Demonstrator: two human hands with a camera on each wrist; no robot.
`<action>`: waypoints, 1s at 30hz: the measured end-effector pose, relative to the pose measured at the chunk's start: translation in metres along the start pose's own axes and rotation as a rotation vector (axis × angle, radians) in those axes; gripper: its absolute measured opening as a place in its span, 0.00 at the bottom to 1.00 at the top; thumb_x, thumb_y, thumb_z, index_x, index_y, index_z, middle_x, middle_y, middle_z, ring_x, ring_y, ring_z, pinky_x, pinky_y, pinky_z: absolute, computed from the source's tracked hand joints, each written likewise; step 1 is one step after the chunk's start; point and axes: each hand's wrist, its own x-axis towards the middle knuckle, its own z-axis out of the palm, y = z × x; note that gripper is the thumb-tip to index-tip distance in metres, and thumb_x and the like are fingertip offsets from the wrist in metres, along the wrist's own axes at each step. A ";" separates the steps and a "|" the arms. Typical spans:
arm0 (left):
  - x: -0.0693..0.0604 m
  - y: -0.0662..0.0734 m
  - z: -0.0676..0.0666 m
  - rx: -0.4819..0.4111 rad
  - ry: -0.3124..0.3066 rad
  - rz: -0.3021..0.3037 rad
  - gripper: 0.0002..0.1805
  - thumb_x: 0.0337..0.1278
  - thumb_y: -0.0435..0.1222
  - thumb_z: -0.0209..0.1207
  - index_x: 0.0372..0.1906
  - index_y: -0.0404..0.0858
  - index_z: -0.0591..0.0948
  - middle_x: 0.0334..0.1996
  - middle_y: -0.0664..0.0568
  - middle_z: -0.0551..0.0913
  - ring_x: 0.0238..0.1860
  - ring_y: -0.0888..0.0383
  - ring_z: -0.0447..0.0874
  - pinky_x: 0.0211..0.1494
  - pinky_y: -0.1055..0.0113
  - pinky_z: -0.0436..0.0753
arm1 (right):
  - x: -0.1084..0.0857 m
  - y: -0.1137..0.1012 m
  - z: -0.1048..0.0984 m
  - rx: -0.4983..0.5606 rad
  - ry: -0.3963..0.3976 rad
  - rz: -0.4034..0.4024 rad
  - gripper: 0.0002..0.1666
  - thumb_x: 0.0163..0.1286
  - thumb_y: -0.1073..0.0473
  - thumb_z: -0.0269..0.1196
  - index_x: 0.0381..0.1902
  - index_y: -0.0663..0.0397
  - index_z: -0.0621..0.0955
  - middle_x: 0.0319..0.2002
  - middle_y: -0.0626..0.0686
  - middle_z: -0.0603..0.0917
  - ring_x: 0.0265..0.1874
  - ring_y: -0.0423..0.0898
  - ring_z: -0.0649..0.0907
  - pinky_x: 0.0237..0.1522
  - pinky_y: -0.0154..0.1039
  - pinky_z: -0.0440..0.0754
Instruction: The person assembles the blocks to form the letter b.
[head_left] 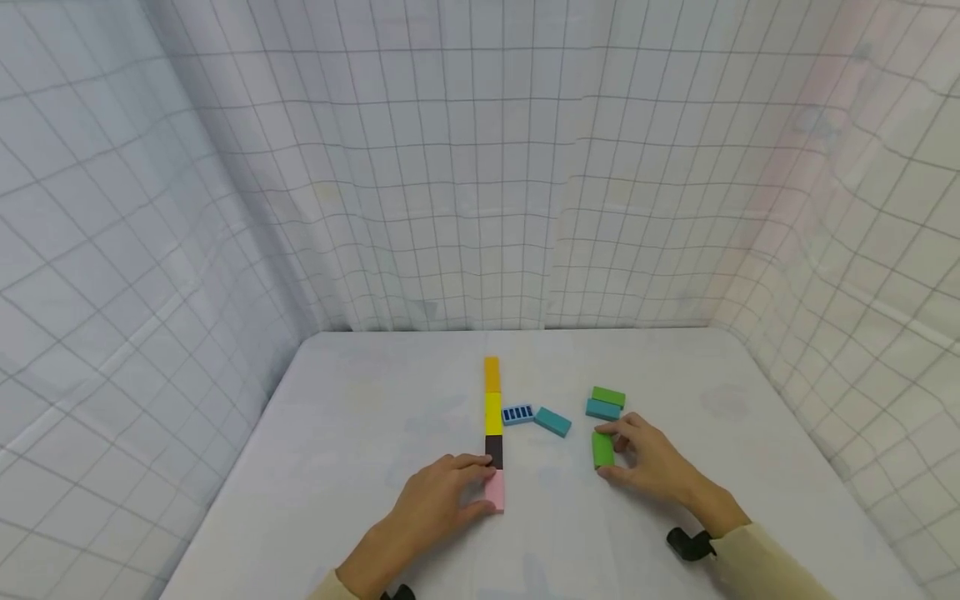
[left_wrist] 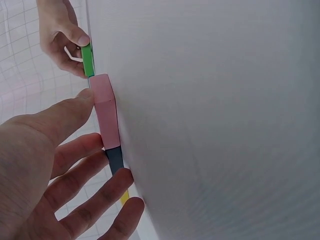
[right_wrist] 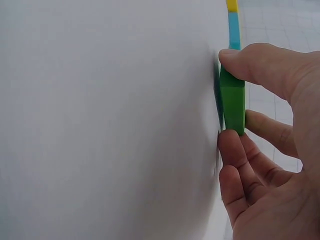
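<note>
A column of blocks runs toward the front: orange (head_left: 492, 374), yellow (head_left: 493, 414), black (head_left: 494, 451) and pink (head_left: 495, 491), end to end. My left hand (head_left: 438, 500) holds the pink block (left_wrist: 108, 117) by its ends, between thumb and fingers; other fingers spread past the black block (left_wrist: 115, 160) in the left wrist view. To the right, my right hand (head_left: 656, 462) pinches a green block (head_left: 602, 450) at its two ends. The right wrist view shows the thumb on one end of this green block (right_wrist: 233, 107) and fingertips at the other.
Just right of the yellow block lies a light blue block with dark slots (head_left: 517, 414), with a teal block (head_left: 552, 422) beside it. Behind my right hand, another green block (head_left: 608, 397) and a blue-teal block (head_left: 603, 409) lie together. Gridded cloth (head_left: 480, 208) hangs around the white table (head_left: 337, 417).
</note>
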 end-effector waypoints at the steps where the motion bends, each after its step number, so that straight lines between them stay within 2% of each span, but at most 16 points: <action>1: 0.000 0.000 0.000 0.003 0.000 -0.001 0.31 0.68 0.54 0.82 0.72 0.51 0.91 0.72 0.58 0.92 0.68 0.52 0.92 0.70 0.48 0.95 | 0.001 -0.002 0.001 0.005 -0.003 -0.002 0.37 0.68 0.53 0.88 0.71 0.55 0.88 0.53 0.48 0.84 0.48 0.38 0.83 0.48 0.33 0.84; 14: 0.001 -0.003 0.002 -0.010 0.022 0.023 0.30 0.69 0.52 0.82 0.71 0.49 0.92 0.72 0.57 0.92 0.70 0.51 0.93 0.78 0.43 0.90 | 0.010 -0.021 0.017 0.048 -0.042 -0.060 0.36 0.70 0.53 0.87 0.72 0.55 0.86 0.54 0.48 0.84 0.49 0.40 0.83 0.50 0.34 0.85; 22: -0.001 -0.003 0.004 -0.009 0.029 0.026 0.30 0.70 0.53 0.82 0.72 0.49 0.92 0.72 0.57 0.92 0.70 0.51 0.93 0.75 0.44 0.92 | 0.015 -0.027 0.022 0.022 -0.049 -0.068 0.35 0.69 0.54 0.87 0.69 0.54 0.85 0.53 0.46 0.84 0.48 0.39 0.83 0.51 0.35 0.87; 30: -0.003 -0.003 0.005 -0.018 0.030 0.025 0.30 0.70 0.52 0.82 0.72 0.49 0.91 0.73 0.57 0.91 0.71 0.51 0.92 0.77 0.43 0.91 | 0.017 -0.027 0.024 0.007 -0.055 -0.067 0.35 0.69 0.55 0.88 0.69 0.53 0.85 0.54 0.47 0.84 0.48 0.36 0.83 0.50 0.35 0.87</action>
